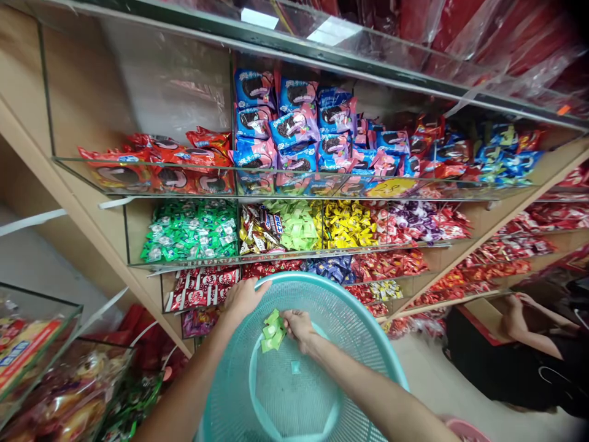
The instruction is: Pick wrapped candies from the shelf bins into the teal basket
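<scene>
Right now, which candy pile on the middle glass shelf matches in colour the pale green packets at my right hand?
The pale green pile, between brown packets and yellow packets; the leftmost pile is darker green.

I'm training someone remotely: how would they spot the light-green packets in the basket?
Find the big teal basket by the shelf unit. Inside, at the right hand, is a small cluster of light-green packets. Similarly coloured packets sit shelved; only these are in the basket.

A blue-green basket [299,399] is held at its rim by the left hand [245,298]. Inside, green packets [272,334] are pinched by the right hand [299,325]. Snacks [188,230] are piled on shelves [80,184] above both hands. Another person [529,331] is seen to their right.
</scene>
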A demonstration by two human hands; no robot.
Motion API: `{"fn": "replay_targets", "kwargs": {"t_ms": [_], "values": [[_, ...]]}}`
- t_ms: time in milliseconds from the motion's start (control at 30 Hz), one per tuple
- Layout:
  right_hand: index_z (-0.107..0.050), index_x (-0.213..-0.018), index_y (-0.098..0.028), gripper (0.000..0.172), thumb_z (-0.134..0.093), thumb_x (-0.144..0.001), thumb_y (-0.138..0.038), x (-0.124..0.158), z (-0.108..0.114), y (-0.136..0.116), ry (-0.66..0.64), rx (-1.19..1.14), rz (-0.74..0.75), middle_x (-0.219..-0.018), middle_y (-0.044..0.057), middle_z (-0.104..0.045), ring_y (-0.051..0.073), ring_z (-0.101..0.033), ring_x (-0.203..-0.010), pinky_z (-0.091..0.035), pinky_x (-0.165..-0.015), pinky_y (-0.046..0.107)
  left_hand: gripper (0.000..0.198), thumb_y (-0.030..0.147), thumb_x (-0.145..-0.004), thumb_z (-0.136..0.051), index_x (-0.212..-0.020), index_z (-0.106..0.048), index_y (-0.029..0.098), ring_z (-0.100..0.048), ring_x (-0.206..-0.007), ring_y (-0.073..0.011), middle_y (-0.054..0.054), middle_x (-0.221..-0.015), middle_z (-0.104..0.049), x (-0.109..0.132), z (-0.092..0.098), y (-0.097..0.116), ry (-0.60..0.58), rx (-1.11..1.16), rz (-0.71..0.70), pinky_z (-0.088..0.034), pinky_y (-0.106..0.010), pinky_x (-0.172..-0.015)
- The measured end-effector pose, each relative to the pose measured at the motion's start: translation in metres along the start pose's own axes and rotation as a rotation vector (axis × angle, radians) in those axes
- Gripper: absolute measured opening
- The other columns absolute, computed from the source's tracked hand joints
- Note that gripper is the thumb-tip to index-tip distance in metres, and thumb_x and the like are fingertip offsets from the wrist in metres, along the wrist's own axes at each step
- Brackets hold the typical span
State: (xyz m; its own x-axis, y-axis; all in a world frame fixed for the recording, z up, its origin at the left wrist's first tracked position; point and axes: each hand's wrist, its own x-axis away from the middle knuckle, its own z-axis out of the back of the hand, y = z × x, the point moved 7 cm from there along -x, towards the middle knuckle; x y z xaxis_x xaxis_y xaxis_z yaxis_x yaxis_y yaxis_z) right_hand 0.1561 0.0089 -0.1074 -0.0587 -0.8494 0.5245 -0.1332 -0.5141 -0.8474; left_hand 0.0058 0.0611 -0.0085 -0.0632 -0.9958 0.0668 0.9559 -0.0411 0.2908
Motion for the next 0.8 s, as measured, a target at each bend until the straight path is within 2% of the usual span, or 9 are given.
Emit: {"fn": "replay_targets", "kwargs": {"t_ms": [200,333,400,467,533,600,667,733,800], "values": [[-0.041,-0.045,-0.018,0.033,-0.051,-0.075,-0.023,-0.004,0.004,0.013,-0.001,-0.01,0.026,-0.034,-0.008,-0.036,0.003,-0.023,-0.03,-0.016,-0.034,0.017,0.067,0.069,-0.08,-0.02,-0.099,-0.065,0.023,-0.063,-0.091,-0.0289,-0.012,-0.098,-0.069,0.003,0.002,0.001,0.003,0.005,-0.004,-0.046,-0.035,-0.072],[-0.041,-0.047,-0.019,0.032,-0.054,-0.074,-0.031,-0.003,0.009,0.015,0.096,0.014,0.057,-0.032,-0.009,-0.034,0.005,-0.022,-0.03,-0.016,-0.034,0.019,0.067,0.069,-0.08,-0.021,-0.102,-0.064,0.023,-0.062,-0.094,-0.029,-0.012,-0.101,-0.068,0.003,0.002,0.001,0.007,0.01,-0.001,-0.046,-0.035,-0.074],[-0.043,-0.053,-0.02,0.028,-0.055,-0.073,-0.035,0.001,0.012,0.006,0.141,0.011,0.108,-0.034,-0.009,-0.036,0.006,-0.024,-0.031,-0.019,-0.035,0.019,0.066,0.069,-0.08,-0.022,-0.104,-0.064,0.023,-0.062,-0.095,-0.029,-0.012,-0.103,-0.068,0.002,0.001,0.001,0.01,0.009,-0.005,-0.045,-0.036,-0.075],[-0.044,-0.058,-0.02,0.028,-0.055,-0.073,-0.041,0.009,0.014,-0.022,0.15,0.046,0.271,-0.038,-0.009,-0.038,0.007,-0.029,-0.034,-0.024,-0.037,0.02,0.066,0.068,-0.081,-0.022,-0.102,-0.065,0.023,-0.063,-0.095,-0.0289,-0.013,-0.101,-0.068,0.001,0.0,0.001,0.002,0.004,-0.008,-0.045,-0.035,-0.075],[-0.047,-0.061,-0.019,0.03,-0.052,-0.076,-0.044,0.026,0.018,-0.069,0.156,0.162,0.546,-0.043,-0.007,-0.042,0.008,-0.035,-0.039,-0.029,-0.042,0.02,0.064,0.066,-0.081,-0.024,-0.106,-0.063,0.023,-0.062,-0.097,-0.0284,-0.012,-0.104,-0.068,0.0,-0.001,0.0,0.001,0.01,-0.005,-0.045,-0.035,-0.076],[-0.052,-0.067,-0.018,0.031,-0.046,-0.082,-0.044,0.05,0.022,-0.124,0.195,0.378,0.844,-0.051,-0.003,-0.05,0.01,-0.043,-0.046,-0.033,-0.048,0.02,0.063,0.066,-0.082,-0.025,-0.109,-0.062,0.023,-0.061,-0.098,-0.0279,-0.012,-0.106,-0.067,0.0,-0.001,-0.001,-0.003,0.018,-0.002,-0.045,-0.034,-0.077],[-0.057,-0.085,-0.017,0.027,-0.042,-0.087,-0.039,0.07,0.023,-0.174,0.271,0.719,1.048,-0.061,-0.001,-0.058,0.011,-0.051,-0.053,-0.034,-0.054,0.02,0.065,0.066,-0.082,-0.024,-0.107,-0.063,0.022,-0.062,-0.096,-0.0282,-0.013,-0.103,-0.068,0.0,0.0,-0.001,-0.011,0.019,-0.004,-0.045,-0.034,-0.076],[-0.055,-0.101,-0.019,0.027,-0.037,-0.091,-0.036,0.077,0.025,-0.212,0.401,1.088,1.087,-0.073,0.003,-0.064,0.014,-0.058,-0.063,-0.035,-0.059,0.021,0.065,0.066,-0.082,-0.022,-0.102,-0.065,0.021,-0.063,-0.094,-0.0287,-0.014,-0.099,-0.069,0.002,0.001,-0.001,-0.017,0.022,-0.016,-0.045,-0.034,-0.075],[-0.052,-0.107,-0.019,0.026,-0.034,-0.093,-0.03,0.071,0.027,-0.238,0.495,1.401,1.003,-0.085,0.008,-0.067,0.017,-0.061,-0.072,-0.036,-0.061,0.022,0.065,0.067,-0.082,-0.021,-0.101,-0.065,0.022,-0.063,-0.093,-0.029,-0.013,-0.099,-0.069,0.003,0.003,-0.001,-0.018,0.026,-0.02,-0.045,-0.034,-0.074]]}}
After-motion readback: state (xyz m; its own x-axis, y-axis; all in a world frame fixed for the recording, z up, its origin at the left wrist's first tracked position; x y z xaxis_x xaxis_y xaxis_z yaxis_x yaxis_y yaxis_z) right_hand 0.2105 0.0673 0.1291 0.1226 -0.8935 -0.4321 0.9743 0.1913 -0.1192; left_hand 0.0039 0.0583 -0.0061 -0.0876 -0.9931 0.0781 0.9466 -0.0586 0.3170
